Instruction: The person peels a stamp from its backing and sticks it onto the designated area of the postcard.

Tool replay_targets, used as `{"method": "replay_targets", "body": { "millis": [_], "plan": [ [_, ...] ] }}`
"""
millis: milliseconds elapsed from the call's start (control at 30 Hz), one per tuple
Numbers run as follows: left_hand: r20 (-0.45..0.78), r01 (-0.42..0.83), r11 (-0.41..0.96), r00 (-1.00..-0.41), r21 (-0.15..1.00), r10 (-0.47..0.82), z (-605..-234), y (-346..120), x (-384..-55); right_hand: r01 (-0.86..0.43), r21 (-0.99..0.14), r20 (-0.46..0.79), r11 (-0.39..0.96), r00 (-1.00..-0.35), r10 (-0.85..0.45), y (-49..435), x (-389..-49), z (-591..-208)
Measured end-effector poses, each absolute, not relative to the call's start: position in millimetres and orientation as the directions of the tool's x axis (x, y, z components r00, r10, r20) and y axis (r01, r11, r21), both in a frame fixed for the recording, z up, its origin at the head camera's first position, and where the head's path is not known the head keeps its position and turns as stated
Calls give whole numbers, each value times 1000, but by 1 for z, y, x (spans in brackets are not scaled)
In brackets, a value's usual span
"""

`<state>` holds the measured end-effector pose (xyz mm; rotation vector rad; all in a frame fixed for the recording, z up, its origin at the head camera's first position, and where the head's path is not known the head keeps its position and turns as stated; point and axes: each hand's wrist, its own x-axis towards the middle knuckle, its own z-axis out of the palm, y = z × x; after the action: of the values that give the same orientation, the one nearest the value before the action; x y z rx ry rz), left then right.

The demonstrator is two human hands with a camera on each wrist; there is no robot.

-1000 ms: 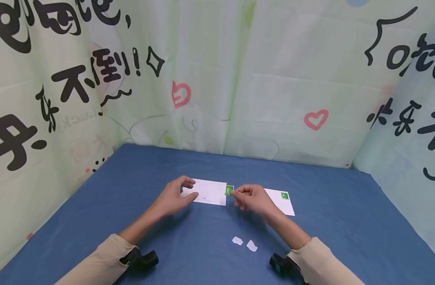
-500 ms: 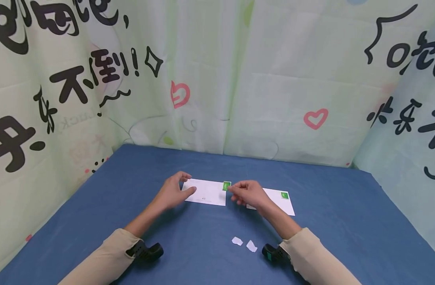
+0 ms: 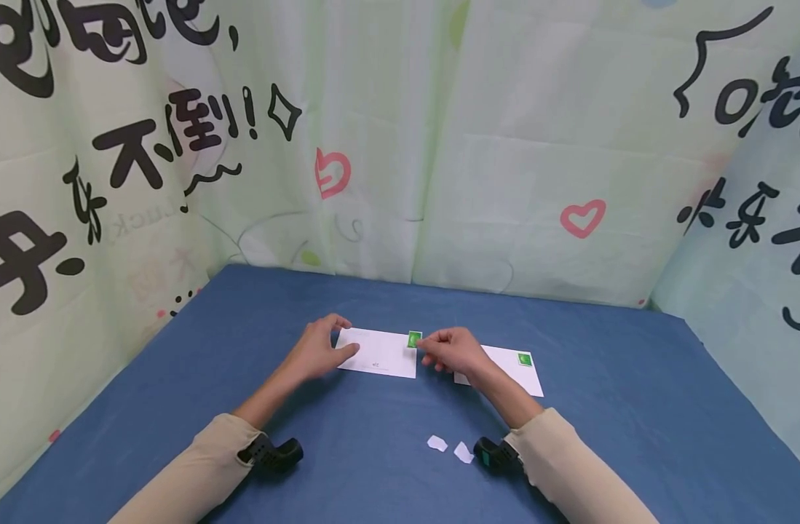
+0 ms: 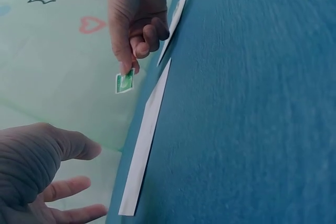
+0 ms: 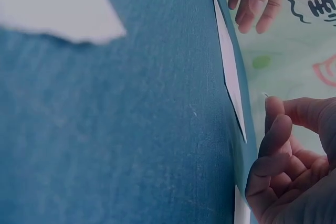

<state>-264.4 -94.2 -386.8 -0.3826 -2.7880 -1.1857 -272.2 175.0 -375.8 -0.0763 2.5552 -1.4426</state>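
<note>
Between thumb and finger my right hand (image 3: 453, 351) pinches a green postage stamp (image 3: 415, 340) with a white border. In the left wrist view the stamp (image 4: 125, 81) hangs in the air, apart from the paper below. Under it lies a white envelope (image 3: 377, 354), its top right corner closest to the stamp. My left hand (image 3: 321, 349) is at that envelope's left end, thumb and fingers spread; whether it touches the paper is unclear. A second white envelope (image 3: 514, 373), partly hidden by my right wrist, bears a green stamp (image 3: 525, 359) in its top right corner.
Two small torn scraps of white paper, a left scrap (image 3: 437, 443) and a right scrap (image 3: 464, 453), lie nearer me on the blue tablecloth (image 3: 347, 451). A printed curtain (image 3: 491, 160) stands behind and beside the table.
My right hand has carried the stamp leftward and slightly up, from beside the first envelope to over its top right corner. My left hand has shifted slightly left toward that envelope's edge.
</note>
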Motion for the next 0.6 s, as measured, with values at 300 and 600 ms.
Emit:
{"method": "replay_targets", "body": {
  "millis": [300,600],
  "plan": [
    [138,274,681,-959,679,249,-392,-99,-268,57,-832,-156,552,-978,-135,169,-277,-377],
    [129,280,688,-956,669,264,-394,-101,-269,68,-827,-170,558,-977,-133,165,-282,-378]
  ]
}}
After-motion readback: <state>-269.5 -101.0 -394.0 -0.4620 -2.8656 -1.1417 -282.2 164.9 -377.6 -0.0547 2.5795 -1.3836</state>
